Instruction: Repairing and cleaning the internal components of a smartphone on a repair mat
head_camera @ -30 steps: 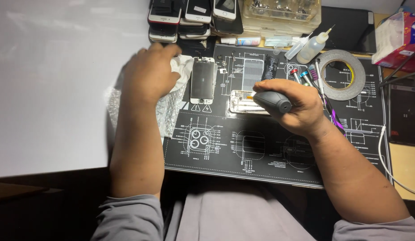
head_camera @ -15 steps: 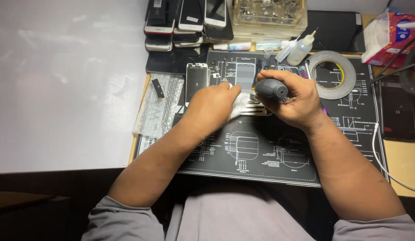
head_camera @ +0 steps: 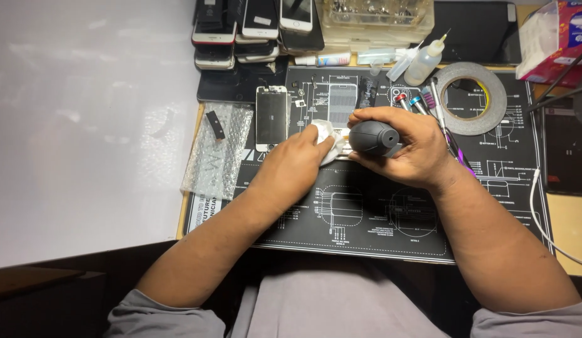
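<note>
My left hand (head_camera: 297, 164) has come back from the bubble wrap (head_camera: 217, 150) at the left edge of the black work mat (head_camera: 366, 231) and now pinches a white cloth (head_camera: 325, 133) against the part near the mat's middle. My right hand (head_camera: 407, 150) stays clamped round the dark rubber blower bulb (head_camera: 373, 138), just beside the cloth. A phone screen (head_camera: 271, 117) lies apart, toward the mat's far-left corner.

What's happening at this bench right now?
A person sits at a black repair mat. The right hand grips a dark rubber air-blower bulb, while the left hand presses a white cloth against a small part between them. A phone screen lies just beyond, near stacked phones.
</note>
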